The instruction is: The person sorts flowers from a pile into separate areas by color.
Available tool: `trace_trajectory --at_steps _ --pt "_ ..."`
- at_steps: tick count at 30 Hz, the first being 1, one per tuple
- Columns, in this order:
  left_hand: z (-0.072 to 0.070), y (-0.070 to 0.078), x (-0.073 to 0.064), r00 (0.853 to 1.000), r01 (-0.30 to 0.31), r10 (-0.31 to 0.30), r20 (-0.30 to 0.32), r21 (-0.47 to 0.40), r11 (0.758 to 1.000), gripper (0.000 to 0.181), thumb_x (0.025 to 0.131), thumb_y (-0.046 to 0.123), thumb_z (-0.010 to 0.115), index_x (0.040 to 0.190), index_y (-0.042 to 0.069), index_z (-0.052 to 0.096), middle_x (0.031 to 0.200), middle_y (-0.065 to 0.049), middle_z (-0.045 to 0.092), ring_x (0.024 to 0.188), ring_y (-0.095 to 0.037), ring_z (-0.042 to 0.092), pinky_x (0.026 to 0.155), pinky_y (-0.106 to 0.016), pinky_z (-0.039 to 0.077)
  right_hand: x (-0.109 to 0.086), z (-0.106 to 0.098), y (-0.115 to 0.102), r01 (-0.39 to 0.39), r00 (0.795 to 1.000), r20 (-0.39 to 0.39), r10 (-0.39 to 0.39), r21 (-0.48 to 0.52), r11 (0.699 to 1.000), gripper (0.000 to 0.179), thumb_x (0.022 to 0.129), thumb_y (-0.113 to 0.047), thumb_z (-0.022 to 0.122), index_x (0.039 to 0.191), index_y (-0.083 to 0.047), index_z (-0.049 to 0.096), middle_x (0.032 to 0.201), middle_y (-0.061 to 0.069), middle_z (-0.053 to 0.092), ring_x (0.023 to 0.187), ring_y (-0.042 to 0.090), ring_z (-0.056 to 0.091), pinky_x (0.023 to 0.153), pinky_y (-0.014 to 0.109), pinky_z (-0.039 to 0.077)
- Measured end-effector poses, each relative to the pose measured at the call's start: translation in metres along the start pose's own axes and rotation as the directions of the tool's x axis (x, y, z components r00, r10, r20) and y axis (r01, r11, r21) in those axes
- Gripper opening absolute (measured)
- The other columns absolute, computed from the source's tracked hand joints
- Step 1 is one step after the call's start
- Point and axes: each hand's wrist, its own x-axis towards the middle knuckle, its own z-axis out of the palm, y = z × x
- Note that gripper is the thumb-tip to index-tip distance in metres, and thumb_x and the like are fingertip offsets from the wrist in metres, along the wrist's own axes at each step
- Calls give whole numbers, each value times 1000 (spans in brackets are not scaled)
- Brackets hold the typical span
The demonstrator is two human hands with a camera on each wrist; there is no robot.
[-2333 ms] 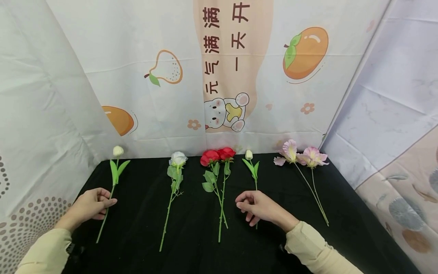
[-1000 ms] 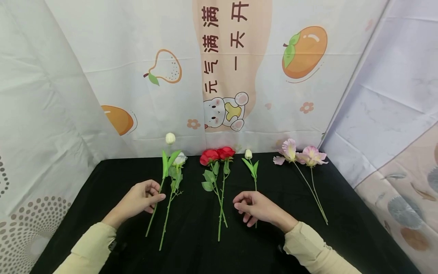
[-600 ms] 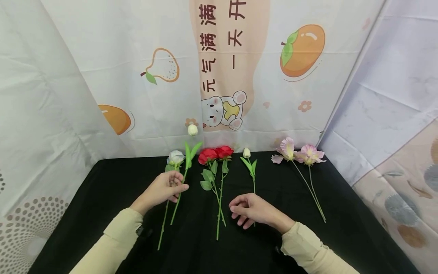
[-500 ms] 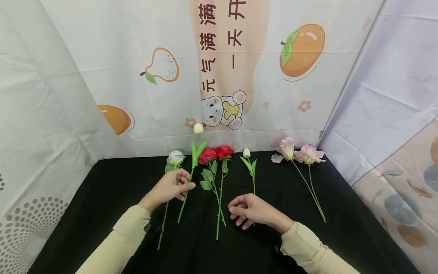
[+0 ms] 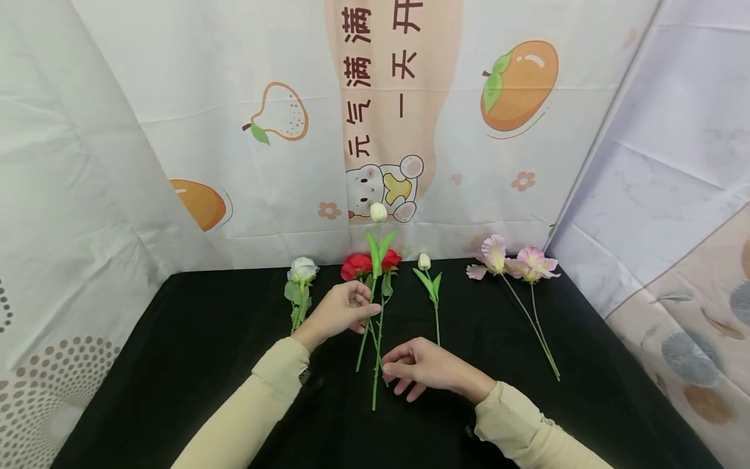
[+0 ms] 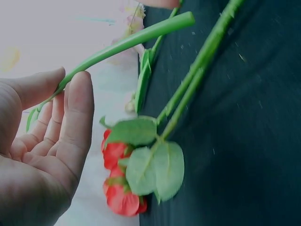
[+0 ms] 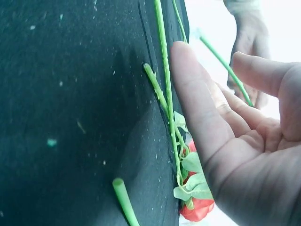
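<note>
My left hand (image 5: 336, 311) pinches the stem of a white tulip (image 5: 378, 212) between thumb and fingers. The tulip is raised in front of two red roses (image 5: 355, 266), whose crossed stems lie on the black cloth. In the left wrist view, the tulip stem (image 6: 131, 40) juts out past the thumb and forefinger. My right hand (image 5: 430, 368) hovers beside the lower rose stems, fingers loosely bent. Nothing sits between its fingers (image 7: 195, 94) in the right wrist view. Behind it lies a second white tulip (image 5: 424, 262), its lower stem hidden by that hand.
Left of the roses lies a white rose (image 5: 303, 270), partly covered by my left forearm. Two pink-purple flowers (image 5: 530, 264) lie at the right on the black cloth (image 5: 199, 352). A white printed curtain (image 5: 263, 182) hangs along the back edge.
My left hand has carried the white tulip rightward from the far left, past the white rose, to the red roses. My right hand has shifted slightly left and toward me.
</note>
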Motion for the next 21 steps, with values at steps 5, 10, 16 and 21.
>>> trace_trajectory --at_steps 5,10,16,21 --pt "17 0 12 1000 4 -4 10 -60 998 33 93 20 77 113 0 59 94 -11 64 63 -20 66 64 -39 62 2 2 1 3 1000 -1 -3 -3 1000 33 104 -18 61 124 7 64 101 15 73 79 29 72 62 38 62" --pt "33 -3 23 1000 12 -10 13 -118 993 34 94 18 76 114 -1 57 92 -10 64 62 -18 65 63 -38 62 1 -1 5 2 1000 -23 -2 -9 1000 31 103 -21 62 120 5 66 99 15 74 75 27 72 59 38 61" --pt "50 -1 27 999 10 -5 40 -144 990 40 93 17 77 117 -7 55 91 -10 65 62 -18 65 63 -35 62 -2 -3 10 -7 998 -58 7 -8 1000 31 103 -25 63 108 5 69 93 14 74 71 23 71 58 37 61" --pt "61 1 29 998 10 -3 60 -114 993 35 93 17 77 114 -3 58 88 -9 66 63 -18 65 63 -34 62 -5 -4 12 -10 997 -72 9 -10 1000 29 103 -23 63 101 6 69 89 14 74 67 20 70 57 36 61"
